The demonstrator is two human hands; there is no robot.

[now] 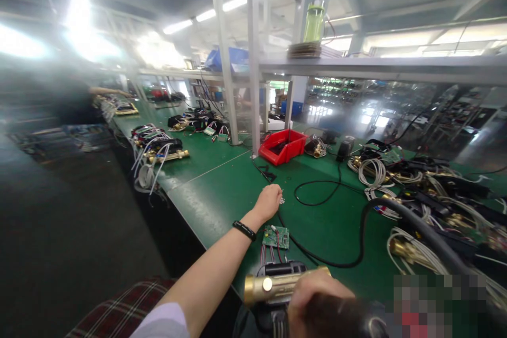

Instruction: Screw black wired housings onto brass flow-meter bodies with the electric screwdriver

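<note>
My left hand [269,199] reaches out over the green table, fingers pinched together at a few tiny pale pieces [282,201] too small to name. A black band circles that wrist. Low in the view, my right hand [317,291] is closed around a dark, rounded, tool-like body [343,318], blurred and partly cut off by the frame. It overlaps a brass pipe fitting [273,286] lying across the table edge; whether it touches the fitting, I cannot tell. Behind the fitting is a black housing, wired to a green circuit board [276,237].
A red bin [282,147] with dark contents stands by the shelf post [253,63]. A thick black cable [362,237] loops across the green table [222,206]. Brass units with coiled pale wires [374,171] pile up at right, more [158,150] at left. A blurred person [75,100] is far left.
</note>
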